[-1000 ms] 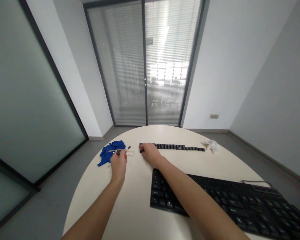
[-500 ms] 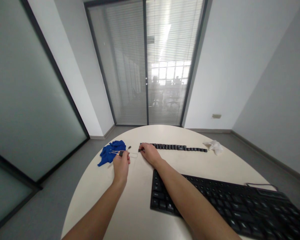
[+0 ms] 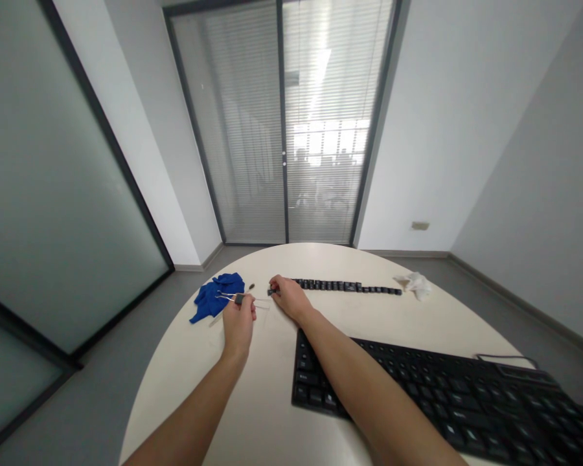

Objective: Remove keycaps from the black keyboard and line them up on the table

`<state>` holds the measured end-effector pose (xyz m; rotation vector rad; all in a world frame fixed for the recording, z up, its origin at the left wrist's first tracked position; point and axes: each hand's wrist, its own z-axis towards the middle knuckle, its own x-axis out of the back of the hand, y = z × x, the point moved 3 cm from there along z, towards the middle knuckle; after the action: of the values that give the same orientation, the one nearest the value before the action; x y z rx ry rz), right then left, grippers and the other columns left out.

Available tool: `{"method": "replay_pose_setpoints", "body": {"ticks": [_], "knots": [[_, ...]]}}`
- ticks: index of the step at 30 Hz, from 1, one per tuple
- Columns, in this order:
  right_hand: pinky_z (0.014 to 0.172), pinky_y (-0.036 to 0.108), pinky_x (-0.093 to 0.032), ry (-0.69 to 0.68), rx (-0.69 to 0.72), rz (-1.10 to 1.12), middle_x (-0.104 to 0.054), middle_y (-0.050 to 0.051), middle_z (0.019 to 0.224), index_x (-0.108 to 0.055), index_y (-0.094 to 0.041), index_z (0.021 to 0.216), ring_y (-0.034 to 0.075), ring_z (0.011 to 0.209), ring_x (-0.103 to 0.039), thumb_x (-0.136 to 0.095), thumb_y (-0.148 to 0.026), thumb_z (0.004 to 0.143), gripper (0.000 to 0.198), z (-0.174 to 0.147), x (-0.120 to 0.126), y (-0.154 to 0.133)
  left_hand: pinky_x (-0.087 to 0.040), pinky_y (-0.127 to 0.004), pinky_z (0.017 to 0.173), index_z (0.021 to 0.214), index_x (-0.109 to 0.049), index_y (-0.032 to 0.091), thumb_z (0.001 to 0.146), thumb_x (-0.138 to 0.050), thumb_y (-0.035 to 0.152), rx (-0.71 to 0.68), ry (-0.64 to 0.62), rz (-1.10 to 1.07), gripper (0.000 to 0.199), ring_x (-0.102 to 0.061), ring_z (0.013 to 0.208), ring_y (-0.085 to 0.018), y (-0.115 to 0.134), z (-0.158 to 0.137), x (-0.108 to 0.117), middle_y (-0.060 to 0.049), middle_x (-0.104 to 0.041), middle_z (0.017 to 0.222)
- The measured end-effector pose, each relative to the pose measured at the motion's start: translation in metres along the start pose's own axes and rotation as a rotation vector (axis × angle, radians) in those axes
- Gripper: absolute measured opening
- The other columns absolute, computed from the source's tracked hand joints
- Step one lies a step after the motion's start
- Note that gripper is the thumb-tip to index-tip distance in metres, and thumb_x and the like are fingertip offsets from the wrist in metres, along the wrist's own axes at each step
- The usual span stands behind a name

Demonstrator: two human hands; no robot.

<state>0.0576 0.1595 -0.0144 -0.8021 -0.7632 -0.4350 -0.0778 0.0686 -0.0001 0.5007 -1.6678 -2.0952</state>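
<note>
The round white table [image 3: 252, 414] bears a keyboard [image 3: 447, 395], keycaps [image 3: 344, 285], a blue cloth [image 3: 216, 295] and a tissue [image 3: 414, 283].

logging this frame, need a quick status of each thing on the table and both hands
left hand: closed on the wire keycap puller
right hand: pinching a black keycap at the left end of the row
keycap row: loose caps lined up on the table
keyboard: flat, cable attached
blue cloth: crumpled
white tissue: crumpled
sliding doors: shut, blinds down

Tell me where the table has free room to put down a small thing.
Bare patches: between the keycap row and the keyboard, and left of the keyboard near the table edge. Crowded: around the left hand, right hand and blue cloth.
</note>
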Motion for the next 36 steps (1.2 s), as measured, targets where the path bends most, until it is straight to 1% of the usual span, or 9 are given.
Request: {"method": "replay_pose_setpoints", "body": {"ticks": [8,11,15,20,23,27,30,32,36], "knots": [[0.083,0.027,-0.041,0.021,-0.028,0.011,-0.067,0.005,0.096,-0.058,-0.019,0.103,0.018,0.091,-0.058,-0.061,-0.006,0.077,0.029,0.002,0.001,-0.003,-0.033,-0.020,0.045,0.063,-0.052,0.018,0.078,-0.055,0.028,-0.053,-0.050,0.056,0.018,-0.045,0.044,-0.010,0.004,-0.008,-0.005,0.006,-0.047,0.048],[0.084,0.027,-0.042,0.057,-0.063,0.027,-0.067,0.004,0.096,-0.059,-0.020,0.103,0.017,0.092,-0.058,-0.065,-0.011,0.078,0.027,0.001,0.007,-0.007,-0.035,-0.020,0.047,0.070,-0.054,0.018,0.081,-0.056,0.029,-0.148,-0.107,0.114,0.016,-0.047,0.048,-0.011,0.009,-0.014,-0.006,0.006,-0.049,0.052],[0.082,0.027,-0.044,0.144,-0.184,0.044,-0.068,0.005,0.099,-0.060,-0.019,0.102,0.016,0.088,-0.061,-0.062,-0.022,0.085,0.018,0.005,0.026,-0.007,-0.042,-0.021,0.055,0.082,-0.059,0.016,0.088,-0.052,0.031,-0.304,-0.255,0.203,0.017,-0.054,0.060,-0.013,0.016,-0.025,-0.010,0.001,-0.059,0.068],[0.074,0.029,-0.045,0.200,-0.360,0.044,-0.071,0.008,0.095,-0.064,-0.016,0.093,0.018,0.080,-0.064,-0.051,-0.037,0.093,0.024,0.008,0.077,-0.011,-0.046,-0.023,0.062,0.090,-0.065,0.017,0.092,-0.050,0.030,-0.454,-0.553,0.279,0.020,-0.061,0.075,-0.015,0.020,-0.042,-0.023,-0.005,-0.067,0.087],[0.075,0.028,-0.044,0.165,-0.343,0.038,-0.072,0.007,0.091,-0.066,-0.018,0.091,0.019,0.082,-0.064,-0.046,-0.041,0.095,0.032,-0.013,0.111,-0.021,-0.047,-0.024,0.068,0.090,-0.068,0.019,0.091,-0.054,0.029,-0.547,-0.674,0.292,0.017,-0.062,0.080,-0.015,0.022,-0.052,-0.029,-0.004,-0.069,0.090],[0.077,0.029,-0.043,-0.006,-0.265,-0.125,-0.071,0.009,0.091,-0.068,-0.017,0.092,0.020,0.086,-0.063,-0.043,-0.032,0.096,0.030,-0.071,0.137,-0.027,-0.048,-0.024,0.069,0.090,-0.070,0.019,0.091,-0.058,0.029,-0.548,-0.712,0.297,0.016,-0.063,0.080,-0.015,0.024,-0.060,-0.032,-0.003,-0.070,0.089],[0.086,0.033,-0.043,-0.193,-0.172,-0.153,-0.070,0.011,0.093,-0.069,-0.016,0.091,0.023,0.092,-0.062,-0.040,-0.034,0.098,0.035,-0.117,0.139,-0.022,-0.049,-0.025,0.072,0.090,-0.070,0.019,0.090,-0.059,0.031,-0.573,-0.716,0.332,0.016,-0.063,0.080,-0.016,0.025,-0.065,-0.035,-0.003,-0.070,0.088],[0.089,0.033,-0.043,-0.329,-0.076,-0.052,-0.070,0.009,0.100,-0.068,-0.018,0.103,0.022,0.097,-0.061,-0.039,-0.037,0.098,0.035,-0.139,0.134,-0.019,-0.048,-0.026,0.073,0.090,-0.070,0.018,0.091,-0.058,0.033,-0.586,-0.733,0.365,0.018,-0.063,0.080,-0.016,0.024,-0.068,-0.038,-0.003,-0.070,0.088],[0.096,0.034,-0.042,-0.266,-0.090,0.053,-0.066,0.008,0.112,-0.061,-0.020,0.118,0.022,0.106,-0.057,-0.045,-0.036,0.097,0.031,-0.158,0.130,-0.013,-0.047,-0.027,0.071,0.089,-0.069,0.017,0.093,-0.054,0.035,-0.582,-0.769,0.431,0.024,-0.061,0.078,-0.017,0.021,-0.073,-0.043,-0.004,-0.069,0.086]]}}
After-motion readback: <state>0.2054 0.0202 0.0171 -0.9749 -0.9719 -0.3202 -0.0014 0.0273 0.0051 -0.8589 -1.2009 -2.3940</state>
